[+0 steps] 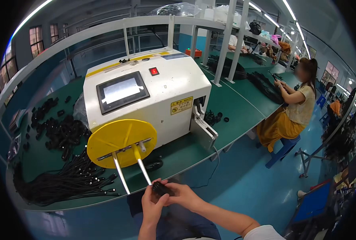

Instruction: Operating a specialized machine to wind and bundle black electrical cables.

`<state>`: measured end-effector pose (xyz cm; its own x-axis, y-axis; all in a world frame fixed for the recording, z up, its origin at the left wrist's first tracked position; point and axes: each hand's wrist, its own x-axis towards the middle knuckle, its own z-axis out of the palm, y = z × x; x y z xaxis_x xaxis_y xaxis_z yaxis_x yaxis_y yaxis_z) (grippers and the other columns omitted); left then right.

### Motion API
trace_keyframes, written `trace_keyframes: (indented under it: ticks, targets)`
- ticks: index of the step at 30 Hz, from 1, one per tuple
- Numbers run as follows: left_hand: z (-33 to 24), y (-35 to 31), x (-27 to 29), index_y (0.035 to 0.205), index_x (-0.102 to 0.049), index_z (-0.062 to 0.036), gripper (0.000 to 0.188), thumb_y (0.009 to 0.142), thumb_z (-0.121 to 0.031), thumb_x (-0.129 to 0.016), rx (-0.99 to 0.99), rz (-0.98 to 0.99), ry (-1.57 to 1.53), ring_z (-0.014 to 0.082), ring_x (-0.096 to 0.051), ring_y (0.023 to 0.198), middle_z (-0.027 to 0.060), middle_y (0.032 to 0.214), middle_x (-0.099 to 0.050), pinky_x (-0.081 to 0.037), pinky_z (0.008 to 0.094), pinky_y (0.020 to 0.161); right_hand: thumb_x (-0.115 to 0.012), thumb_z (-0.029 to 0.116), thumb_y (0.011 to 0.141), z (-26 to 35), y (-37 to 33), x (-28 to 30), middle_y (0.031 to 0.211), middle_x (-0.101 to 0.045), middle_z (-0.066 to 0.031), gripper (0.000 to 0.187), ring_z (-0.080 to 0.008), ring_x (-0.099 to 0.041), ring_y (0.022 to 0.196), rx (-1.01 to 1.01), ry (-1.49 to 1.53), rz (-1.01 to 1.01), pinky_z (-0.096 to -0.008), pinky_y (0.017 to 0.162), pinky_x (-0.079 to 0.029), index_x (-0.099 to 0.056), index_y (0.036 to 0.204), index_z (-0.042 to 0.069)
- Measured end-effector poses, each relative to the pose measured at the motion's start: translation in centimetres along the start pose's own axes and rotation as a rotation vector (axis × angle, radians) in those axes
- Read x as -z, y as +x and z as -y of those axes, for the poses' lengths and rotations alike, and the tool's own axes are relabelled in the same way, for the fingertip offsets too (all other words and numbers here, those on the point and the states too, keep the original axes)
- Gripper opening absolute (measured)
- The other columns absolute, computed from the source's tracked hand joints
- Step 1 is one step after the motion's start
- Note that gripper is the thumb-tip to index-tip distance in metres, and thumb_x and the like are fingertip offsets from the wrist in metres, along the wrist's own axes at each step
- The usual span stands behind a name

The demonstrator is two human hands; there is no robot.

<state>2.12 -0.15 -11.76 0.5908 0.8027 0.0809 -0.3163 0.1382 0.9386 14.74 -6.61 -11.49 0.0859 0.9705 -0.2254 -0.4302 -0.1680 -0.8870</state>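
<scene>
Together, my left hand and right hand held a small black coil between them, both clamped on it at its ends. The coil sat just below the tips of two metal rods, in front of the desk edge and above my lap.

The rods projected from a yellow disc mounted on the front of a white machine. The machine stood on the green desk. Its sloped top face carried a grey screen and, to the right of that, a red switch. A yellow label was fixed to its right side, near a grey bracket.

To the left of the machine, a bundle of black cables lay spread on the desk, with connector ends pointing toward the disc. Behind it lay a heap of black coils. A few more black parts rested on the desk to the right of the machine.

Further along the desk, well apart from me, a person in a yellow top sat on a blue stool and handled black cables. A white frame ran above the desk.
</scene>
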Motion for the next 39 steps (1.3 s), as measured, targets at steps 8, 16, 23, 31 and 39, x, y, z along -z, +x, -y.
trace_keyframes:
  ticks: [8,16,23,31,39]
  targets:
    - [0.0,0.4,1.5,0.13,-0.042,0.0022,0.058,0.081,-0.015,-0.067,0.019,0.102,-0.066,0.0253,-0.057,0.11,0.0168,0.118,-0.058,-0.045,0.0339,0.096,-0.067,-0.002,0.078,-0.7,0.3,0.5,0.114,-0.057,-0.0141,0.059,-0.019,-0.06,0.099,0.036,-0.148,0.021,-0.0297,0.078,-0.054,-0.041,0.13,-0.002]
    - [0.9,-0.8,3.1,0.127,-0.044,0.0011,0.047,0.092,-0.027,-0.057,-0.016,-0.149,-0.261,0.0292,-0.061,0.101,0.0166,0.106,-0.061,-0.051,0.0426,0.088,-0.069,0.003,0.078,-0.6,0.1,1.6,0.114,-0.055,-0.0157,0.065,-0.0166,-0.063,0.087,0.098,-0.332,0.02,-0.0293,0.074,-0.053,-0.034,0.133,0.003]
    - [1.3,0.0,4.1,0.115,-0.049,0.0015,0.032,0.096,-0.024,-0.051,0.049,-0.149,-0.329,0.026,-0.065,0.086,0.0137,0.094,-0.062,-0.054,0.0388,0.081,-0.063,0.0,0.083,0.1,-0.3,1.5,0.113,-0.055,-0.016,0.05,-0.0205,-0.061,0.096,0.053,-0.216,0.015,-0.0324,0.082,-0.053,-0.041,0.128,-0.001]
    - [1.0,-0.6,4.6,0.113,-0.052,0.0038,0.03,0.095,-0.019,-0.054,0.015,-0.157,-0.086,0.0208,-0.065,0.085,0.0164,0.098,-0.065,-0.052,0.0286,0.079,-0.061,-0.003,0.084,0.3,1.2,-0.9,0.108,-0.06,-0.0141,0.047,-0.0199,-0.061,0.098,-0.056,-0.162,0.052,-0.0331,0.083,-0.054,-0.047,0.129,-0.003]
    - [0.4,-0.4,4.3,0.116,-0.051,0.0032,0.034,0.093,-0.021,-0.056,0.012,-0.129,-0.187,0.0216,-0.065,0.089,0.0178,0.102,-0.065,-0.051,0.0291,0.082,-0.065,0.001,0.082,-0.7,0.6,-3.0,0.102,-0.064,-0.0126,0.043,-0.0165,-0.065,0.089,0.229,-0.371,-0.119,-0.0285,0.079,-0.054,-0.053,0.124,-0.001]
